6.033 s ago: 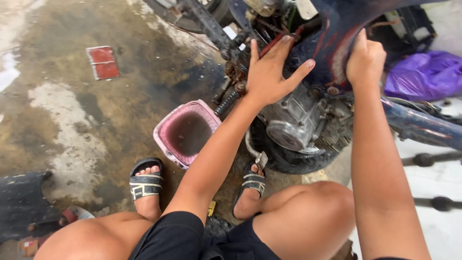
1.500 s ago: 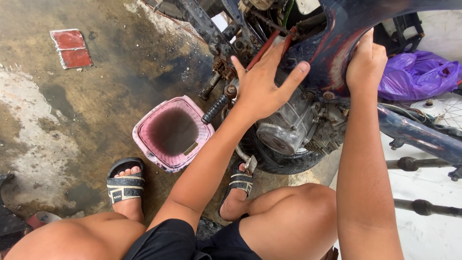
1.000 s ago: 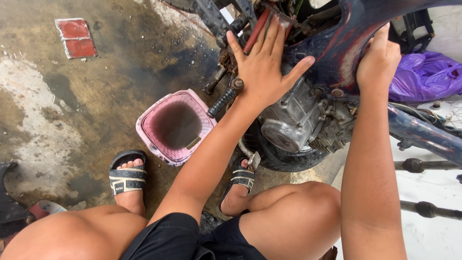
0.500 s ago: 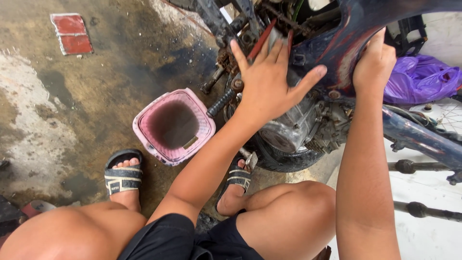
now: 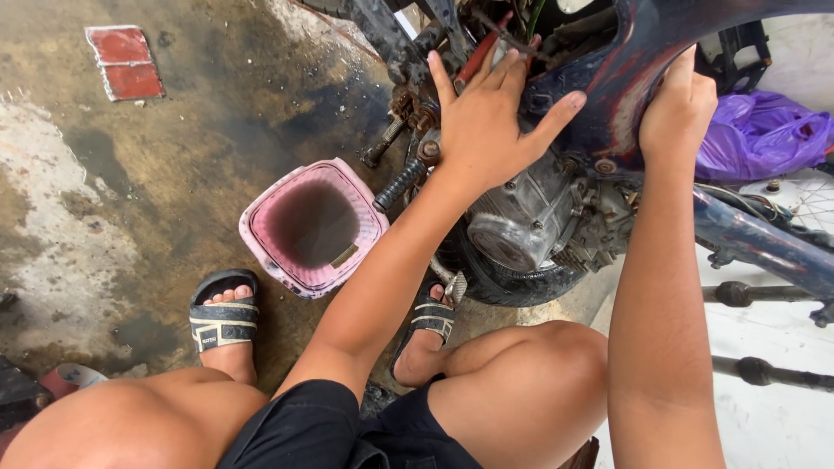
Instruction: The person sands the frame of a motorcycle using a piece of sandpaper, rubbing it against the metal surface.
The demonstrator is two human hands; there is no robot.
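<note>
On the far left the floor (image 5: 104, 217) is stained concrete, dark with oil in patches and pale where it is worn, with a red square tile (image 5: 126, 62) lying flat near the top corner. Further right a pink plastic basin (image 5: 313, 227) sits on the floor just beside the engine, holding dark liquid, placed low as if to catch what drips from above. The person squats over it, sandalled feet planted either side, which brings both arms level with the motorcycle. The left hand (image 5: 486, 122) lies flat against the machine's frame above the engine (image 5: 530, 226), fingers spread apart and gripping nothing, apparently bracing it. The right hand (image 5: 679, 108) is closed on the lower edge of the dark blue body panel (image 5: 634, 52), fingers curled together around it, seemingly holding or pulling it. A worn tyre (image 5: 521, 291) rests under the engine, likely as a prop. At the far right lie a purple plastic bag (image 5: 764, 135) and paler flooring.
</note>
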